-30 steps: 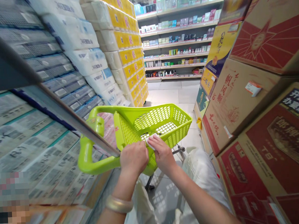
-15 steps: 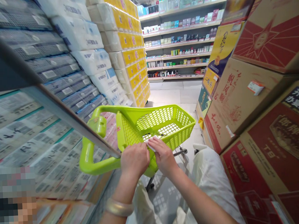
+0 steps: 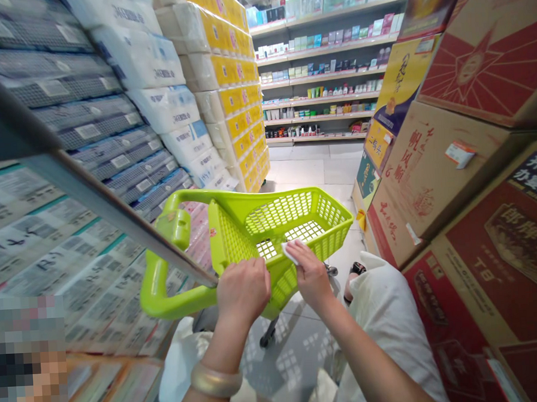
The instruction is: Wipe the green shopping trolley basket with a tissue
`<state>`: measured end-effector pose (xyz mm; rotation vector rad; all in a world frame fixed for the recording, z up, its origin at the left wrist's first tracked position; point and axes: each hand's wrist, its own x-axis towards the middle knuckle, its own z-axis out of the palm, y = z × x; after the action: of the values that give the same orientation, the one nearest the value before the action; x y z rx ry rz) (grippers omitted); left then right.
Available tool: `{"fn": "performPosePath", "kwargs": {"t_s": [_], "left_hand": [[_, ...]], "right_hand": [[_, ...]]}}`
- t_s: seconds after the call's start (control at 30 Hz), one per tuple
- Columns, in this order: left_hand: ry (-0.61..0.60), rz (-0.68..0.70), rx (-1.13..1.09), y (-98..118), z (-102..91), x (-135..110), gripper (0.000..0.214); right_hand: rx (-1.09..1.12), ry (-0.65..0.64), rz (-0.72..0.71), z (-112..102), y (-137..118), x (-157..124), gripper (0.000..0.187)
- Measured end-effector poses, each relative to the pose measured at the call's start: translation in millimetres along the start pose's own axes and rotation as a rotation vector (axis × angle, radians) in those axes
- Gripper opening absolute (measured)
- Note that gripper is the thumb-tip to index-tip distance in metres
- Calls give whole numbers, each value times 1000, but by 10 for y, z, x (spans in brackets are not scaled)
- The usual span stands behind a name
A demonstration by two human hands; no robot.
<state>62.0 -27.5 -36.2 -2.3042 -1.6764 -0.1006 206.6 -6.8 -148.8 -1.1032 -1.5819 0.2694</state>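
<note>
Head view: green cart (image 3: 233, 210) before the person; long axis left–right, handle left. Left hand (image 3: 244, 289) fisted over near rim (image 3: 331, 232); right hand (image 3: 311, 277) pinches white cloth (image 3: 290, 254) there. Floor (image 3: 296, 165) extends beyond, between cartons (image 3: 428, 162) and packs (image 3: 231, 104).

There are two hands (image 3: 244, 289) (image 3: 315, 281), one white cloth (image 3: 290, 255), one green cart (image 3: 230, 208), one bracelet (image 3: 216, 381).
</note>
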Motion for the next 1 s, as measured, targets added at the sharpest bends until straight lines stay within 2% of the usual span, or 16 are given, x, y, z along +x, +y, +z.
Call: {"fn": "performPosePath", "kwargs": {"t_s": [0.1,0.23,0.3,0.43,0.5,0.67,0.87,1.0], "left_hand": [[-7,-16,6,13,-10,-3,28],[-8,-5,17,8,10,-14,27],[3,5,17,-1,21,-23,27],[26,4,18,-5,27,-30,27],[29,4,23,-1,24,-30,28],[40,21,24,-4,8,-38,29],[58,39,26,-47,33,-44,27],[85,57,8,-82,79,-51,25]], "right_hand": [[-45,62,89,-35,64,17,58],[42,-60,-72,45,-78,-10,57],[60,-80,-104,47,-79,-12,57],[-21,29,43,-36,51,11,55],[-33,34,61,-44,26,6,55],[76,-119,-136,9,-171,-29,53],[-62,19,42,-59,-46,-4,56],[26,-96,-95,14,-161,-34,55]]}}
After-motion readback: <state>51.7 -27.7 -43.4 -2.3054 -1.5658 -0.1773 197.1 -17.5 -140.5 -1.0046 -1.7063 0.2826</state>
